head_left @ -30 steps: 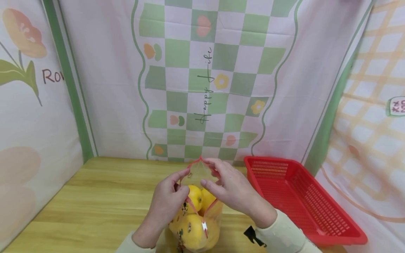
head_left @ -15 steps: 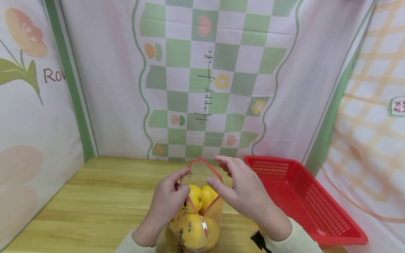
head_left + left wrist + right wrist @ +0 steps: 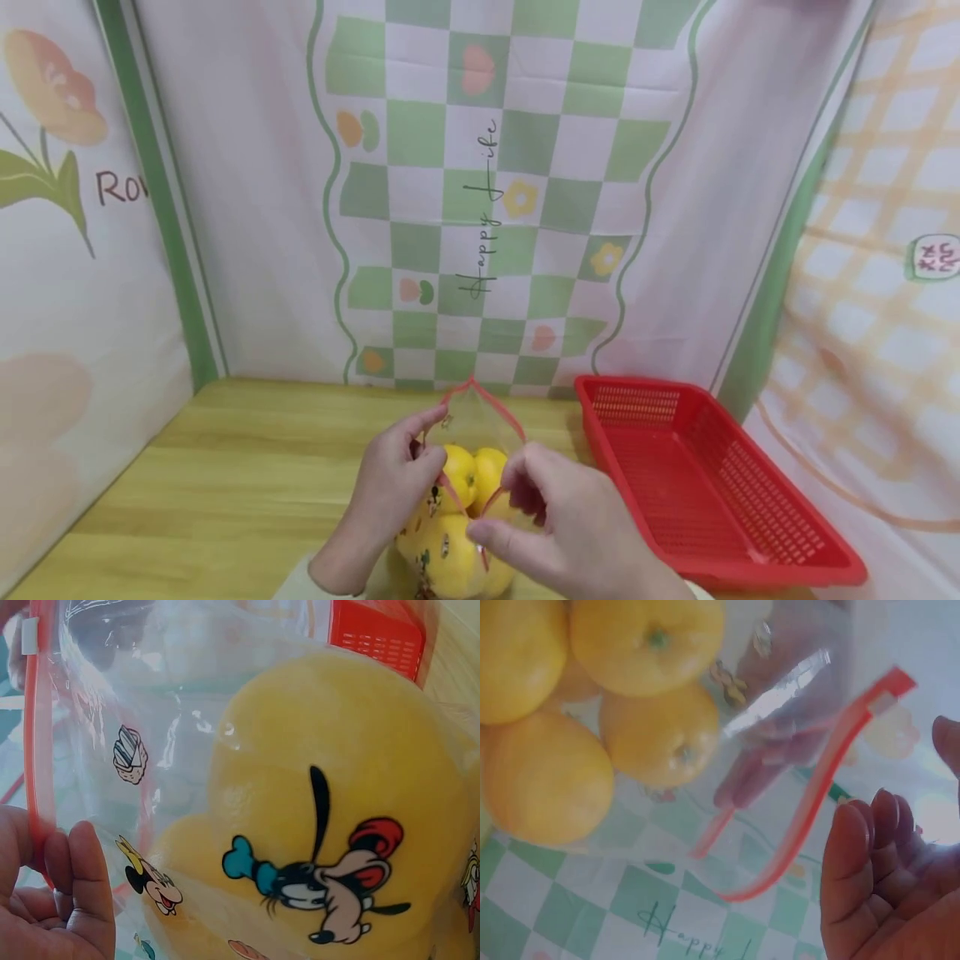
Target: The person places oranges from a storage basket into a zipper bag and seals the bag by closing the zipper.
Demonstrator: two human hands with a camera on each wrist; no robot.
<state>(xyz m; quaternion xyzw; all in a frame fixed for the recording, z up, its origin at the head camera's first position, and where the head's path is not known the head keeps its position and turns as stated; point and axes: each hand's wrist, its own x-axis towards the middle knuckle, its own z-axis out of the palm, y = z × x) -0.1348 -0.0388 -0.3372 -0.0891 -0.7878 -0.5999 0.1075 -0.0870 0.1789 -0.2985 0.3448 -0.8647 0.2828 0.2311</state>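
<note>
A clear zip bag with red edging and cartoon prints stands on the table, its mouth spread apart. Several oranges fill its lower part. My left hand pinches the left side of the mouth between thumb and fingers. My right hand hovers over the near right side, fingers loosely bent and thumb apart from them. In the right wrist view a gap shows between those fingers and the red edge, with nothing held. The white slider sits at the near end of the zip, partly behind my right thumb in the head view.
A red plastic basket with slotted sides stands to the right on the wooden table. Printed cloth hangs behind the table, with more cloth at both sides.
My right hand has left the right side of the bag's mouth, first drawing back to the right, then coming down toward the near end by the slider. My left hand keeps its pinch.
</note>
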